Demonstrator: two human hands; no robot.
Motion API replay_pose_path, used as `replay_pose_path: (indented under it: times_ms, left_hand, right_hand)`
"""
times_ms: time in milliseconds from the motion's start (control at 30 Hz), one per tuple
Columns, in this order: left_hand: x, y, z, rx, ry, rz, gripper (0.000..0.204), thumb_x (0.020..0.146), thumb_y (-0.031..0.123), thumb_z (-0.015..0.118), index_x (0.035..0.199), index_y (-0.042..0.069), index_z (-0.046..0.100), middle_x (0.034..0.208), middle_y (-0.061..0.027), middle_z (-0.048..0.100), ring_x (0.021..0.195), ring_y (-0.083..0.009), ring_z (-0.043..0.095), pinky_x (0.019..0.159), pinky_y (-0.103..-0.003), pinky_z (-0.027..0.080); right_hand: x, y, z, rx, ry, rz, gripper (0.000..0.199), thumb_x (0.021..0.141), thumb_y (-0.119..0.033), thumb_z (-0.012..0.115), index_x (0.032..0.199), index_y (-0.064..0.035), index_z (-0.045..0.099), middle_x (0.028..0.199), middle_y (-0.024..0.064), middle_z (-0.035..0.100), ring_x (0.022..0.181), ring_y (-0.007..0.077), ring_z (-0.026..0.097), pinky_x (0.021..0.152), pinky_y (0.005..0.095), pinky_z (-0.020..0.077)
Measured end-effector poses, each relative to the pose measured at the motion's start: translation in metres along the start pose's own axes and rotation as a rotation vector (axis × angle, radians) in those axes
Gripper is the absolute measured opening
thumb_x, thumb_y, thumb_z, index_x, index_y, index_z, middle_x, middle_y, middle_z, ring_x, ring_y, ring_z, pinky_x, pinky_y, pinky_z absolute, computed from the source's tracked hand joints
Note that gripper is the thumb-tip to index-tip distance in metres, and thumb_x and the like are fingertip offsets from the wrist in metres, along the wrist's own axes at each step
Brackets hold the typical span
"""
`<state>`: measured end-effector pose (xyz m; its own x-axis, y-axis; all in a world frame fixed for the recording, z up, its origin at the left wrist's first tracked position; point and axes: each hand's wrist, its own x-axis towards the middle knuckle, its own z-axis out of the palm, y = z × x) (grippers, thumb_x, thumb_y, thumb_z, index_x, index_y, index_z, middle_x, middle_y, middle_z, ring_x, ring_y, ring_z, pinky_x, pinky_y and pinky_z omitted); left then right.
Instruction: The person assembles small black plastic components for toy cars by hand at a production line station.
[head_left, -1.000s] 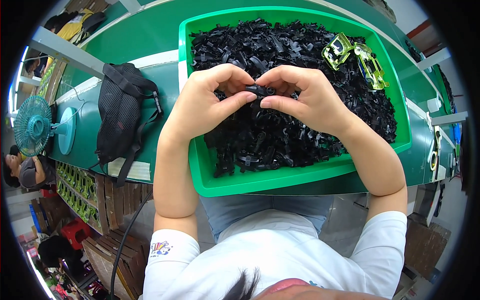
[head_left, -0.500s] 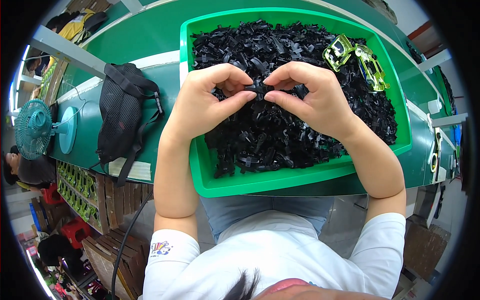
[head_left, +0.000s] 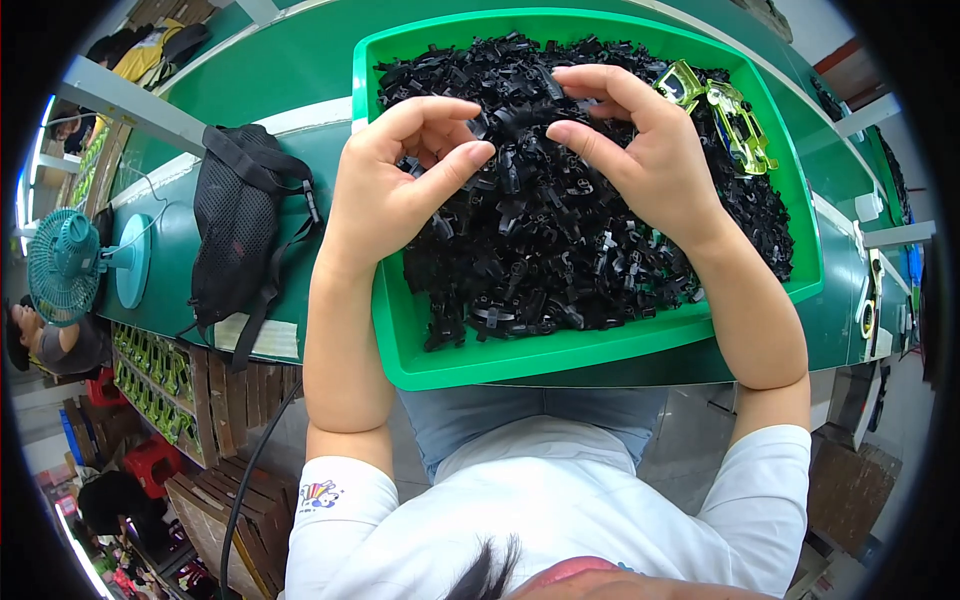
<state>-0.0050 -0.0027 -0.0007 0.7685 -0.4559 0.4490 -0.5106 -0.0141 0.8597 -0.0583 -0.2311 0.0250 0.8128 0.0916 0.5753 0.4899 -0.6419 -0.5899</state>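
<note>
Both hands hover over a green tray (head_left: 560, 352) heaped with small black plastic parts (head_left: 560, 235). My left hand (head_left: 395, 185) is above the left half of the heap, thumb and forefinger apart, the other fingers curled inward. Nothing shows between its fingertips. Farther right, my right hand (head_left: 655, 150) has its thumb and fingers spread, also with nothing visible between them. A dark smear lies in the gap between the hands; I cannot tell whether it is a loose part. Two shiny yellow-green plastic frames (head_left: 738, 135) rest on the parts at the tray's far right, beyond my right hand.
A black mesh bag with straps (head_left: 240, 215) lies on the green table (head_left: 260, 85) left of the tray. Beside it stands a small teal fan (head_left: 70, 265). Racks of yellow-green parts (head_left: 155, 385) are at the lower left, and another person (head_left: 55, 340) is by the fan.
Both hands had their fingertips together on a small black plastic part; they have let go and drawn apart, moving slightly farther up the tray. The tray and bag appear shifted slightly left.
</note>
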Motion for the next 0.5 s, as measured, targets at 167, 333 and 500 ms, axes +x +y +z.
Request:
replay_pose_path:
  times_ms: [167,333,500]
  left_hand:
    - [-0.002,0.0,0.0,0.038,0.013,-0.017,0.021,0.085,0.014,0.076,0.1,0.002,0.07,0.081,-0.0013,0.069,0.071,-0.0065,0.061,0.063,-0.021,0.048]
    - [-0.002,0.001,0.001,0.08,-0.008,-0.009,0.018,0.086,0.014,0.075,0.098,0.001,0.07,0.082,-0.0019,0.069,0.07,-0.0068,0.062,0.063,-0.021,0.049]
    - [-0.002,0.009,0.0,0.103,-0.036,-0.041,0.017,0.085,0.009,0.074,0.099,0.0,0.071,0.083,-0.0027,0.07,0.075,-0.0071,0.063,0.068,-0.022,0.05]
  right_hand:
    - [-0.008,-0.019,-0.013,0.015,-0.473,-0.015,0.022,0.076,-0.014,0.077,0.092,-0.0049,0.066,0.081,0.0078,0.062,0.075,0.024,0.064,0.066,0.0358,0.0516]
    - [-0.022,-0.02,0.004,-0.3,-0.617,-0.151,0.029,0.077,-0.024,0.076,0.095,-0.0074,0.061,0.085,0.0088,0.062,0.081,0.0297,0.065,0.071,0.0404,0.0541]
    - [-0.025,-0.022,0.01,-0.351,-0.593,-0.127,0.024,0.075,-0.016,0.072,0.091,-0.0061,0.058,0.085,0.0116,0.062,0.083,0.032,0.065,0.072,0.0426,0.0537]
